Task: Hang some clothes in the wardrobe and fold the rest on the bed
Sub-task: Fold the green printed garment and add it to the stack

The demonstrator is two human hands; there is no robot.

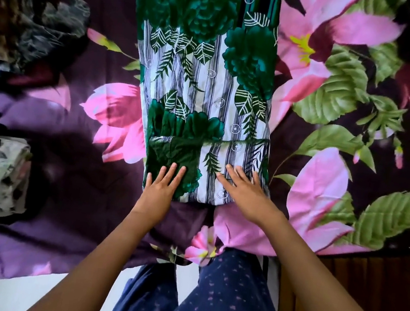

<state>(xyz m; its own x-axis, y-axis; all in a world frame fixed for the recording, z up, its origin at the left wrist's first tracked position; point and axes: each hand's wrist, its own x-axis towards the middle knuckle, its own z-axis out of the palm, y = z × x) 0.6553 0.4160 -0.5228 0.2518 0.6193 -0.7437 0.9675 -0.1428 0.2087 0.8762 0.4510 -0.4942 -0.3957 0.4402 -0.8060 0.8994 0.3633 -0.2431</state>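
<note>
flat now, left hand (162,186) and right hand (243,190), fingers straight and slightly spread on green floral garment (203,77)

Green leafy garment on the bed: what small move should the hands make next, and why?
Probably pinch the near edge and fold it away over the rest. The green leafy garment lies in a long narrow strip on the bed, and the left hand and right hand rest flat on its near end.

Left of the left hand (162,186), bare bedspread (64,228) runs to a folded stack (1,172), a rumpled clothes heap (26,22) beyond it. Right of the right hand (244,193) the bedspread lies free.
</note>
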